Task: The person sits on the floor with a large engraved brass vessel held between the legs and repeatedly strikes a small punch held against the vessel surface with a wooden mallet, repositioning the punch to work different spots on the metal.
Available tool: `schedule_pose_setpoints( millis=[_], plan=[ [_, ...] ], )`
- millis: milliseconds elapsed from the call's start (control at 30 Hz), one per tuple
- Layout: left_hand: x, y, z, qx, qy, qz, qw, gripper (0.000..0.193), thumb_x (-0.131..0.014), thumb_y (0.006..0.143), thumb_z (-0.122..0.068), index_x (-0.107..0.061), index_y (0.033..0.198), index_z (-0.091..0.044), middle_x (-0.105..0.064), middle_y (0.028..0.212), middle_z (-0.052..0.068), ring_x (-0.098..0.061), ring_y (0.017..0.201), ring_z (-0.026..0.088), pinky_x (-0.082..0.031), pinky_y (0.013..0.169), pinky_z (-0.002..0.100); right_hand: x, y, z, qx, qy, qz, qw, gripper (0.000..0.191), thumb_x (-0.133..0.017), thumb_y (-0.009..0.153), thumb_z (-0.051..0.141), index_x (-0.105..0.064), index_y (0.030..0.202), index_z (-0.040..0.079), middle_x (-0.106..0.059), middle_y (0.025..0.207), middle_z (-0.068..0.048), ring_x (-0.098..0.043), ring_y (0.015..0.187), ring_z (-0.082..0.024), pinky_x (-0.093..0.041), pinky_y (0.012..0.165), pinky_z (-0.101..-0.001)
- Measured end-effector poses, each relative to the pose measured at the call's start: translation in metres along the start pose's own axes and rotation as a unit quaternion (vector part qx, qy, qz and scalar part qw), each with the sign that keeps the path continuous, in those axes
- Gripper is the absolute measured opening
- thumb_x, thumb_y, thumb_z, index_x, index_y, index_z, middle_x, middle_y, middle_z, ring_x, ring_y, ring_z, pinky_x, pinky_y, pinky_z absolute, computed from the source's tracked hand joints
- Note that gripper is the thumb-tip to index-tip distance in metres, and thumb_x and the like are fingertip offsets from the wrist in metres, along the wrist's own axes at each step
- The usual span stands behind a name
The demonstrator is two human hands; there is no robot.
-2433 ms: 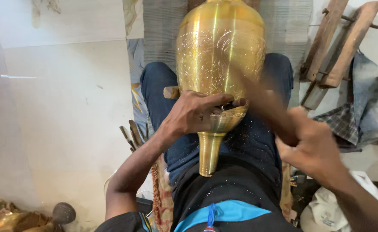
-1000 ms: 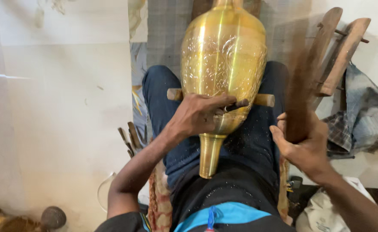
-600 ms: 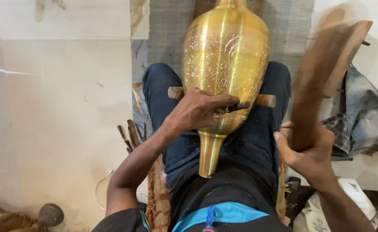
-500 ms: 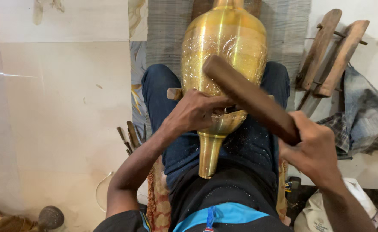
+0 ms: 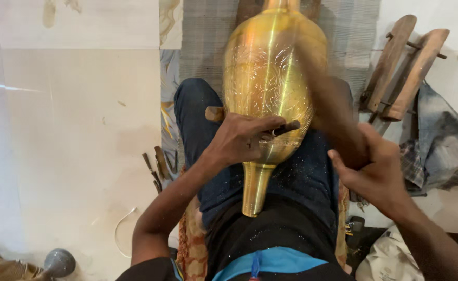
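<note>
Sitting with legs stretched forward, the person is cradling a large engraved brass vase (image 5: 270, 99) lengthwise on the lap, narrow neck pointing toward the body at lower centre of the frame; lying there, it is braced by both thighs. The left hand (image 5: 242, 138) is resting on the vase's lower shoulder, fingers closed around a thin dark chisel (image 5: 283, 128) whose tip is touching the metal, so the tool is being steadied right at the engraved band. The right hand (image 5: 374, 174), at right of centre, is gripping a wooden mallet (image 5: 325, 99) that is blurring into a brown streak across the vase; its head is hard to make out. A short wooden bar (image 5: 214, 113) is poking out from under the vase at its left side; how far it runs beneath is hidden. Spare small tools (image 5: 158, 164) are lying on the floor just beside the left leg. Farther off, at upper right, wooden frame pieces (image 5: 403, 67) are leaning above crumpled cloth (image 5: 437, 140). The vase's far end is cut off at the top edge.
</note>
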State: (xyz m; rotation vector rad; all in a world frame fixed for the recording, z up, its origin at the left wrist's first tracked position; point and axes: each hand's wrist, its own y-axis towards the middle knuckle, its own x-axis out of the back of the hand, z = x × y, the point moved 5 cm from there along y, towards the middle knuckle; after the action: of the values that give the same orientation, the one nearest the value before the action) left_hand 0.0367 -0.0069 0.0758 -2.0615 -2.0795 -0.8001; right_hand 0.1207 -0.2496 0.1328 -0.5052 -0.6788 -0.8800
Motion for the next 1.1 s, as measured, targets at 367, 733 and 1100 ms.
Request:
schedule_pose_setpoints(
  millis=[367,733,1100],
  plan=[
    [0.0,0.005,0.008,0.0,0.002,0.017,1.0,0.063,-0.067,0.071,0.007,-0.069,0.13,-0.014,-0.077,0.097,0.012,-0.077,0.082,0.027,-0.062,0.074,0.036,0.0,-0.004,-0.006,0.005,0.021,-0.012,1.0,0.029,-0.079,0.085,0.012,-0.063,0.108,0.005,-0.067,0.079,-0.017,-0.066,0.067,-0.026,-0.054,0.07,-0.0377],
    [-0.003,0.006,0.003,0.017,0.006,0.017,1.0,0.064,-0.067,0.066,0.006,-0.07,0.128,-0.009,-0.077,0.096,0.014,-0.077,0.083,0.026,-0.062,0.073,0.035,0.001,0.01,-0.001,0.001,-0.087,0.038,0.995,0.035,-0.076,0.076,0.01,-0.062,0.107,0.002,-0.066,0.081,-0.019,-0.066,0.066,-0.026,-0.051,0.065,-0.0391],
    [-0.01,-0.029,0.038,0.183,-0.315,-0.191,0.911,0.039,-0.055,0.09,0.021,-0.064,0.125,0.004,-0.079,0.103,0.012,-0.08,0.094,0.022,-0.071,0.082,0.03,-0.035,-0.012,-0.023,-0.106,0.162,0.047,0.98,0.042,-0.084,0.079,0.017,-0.065,0.114,0.005,-0.067,0.072,-0.002,-0.061,0.058,-0.01,-0.048,0.051,-0.0278]
  ],
)
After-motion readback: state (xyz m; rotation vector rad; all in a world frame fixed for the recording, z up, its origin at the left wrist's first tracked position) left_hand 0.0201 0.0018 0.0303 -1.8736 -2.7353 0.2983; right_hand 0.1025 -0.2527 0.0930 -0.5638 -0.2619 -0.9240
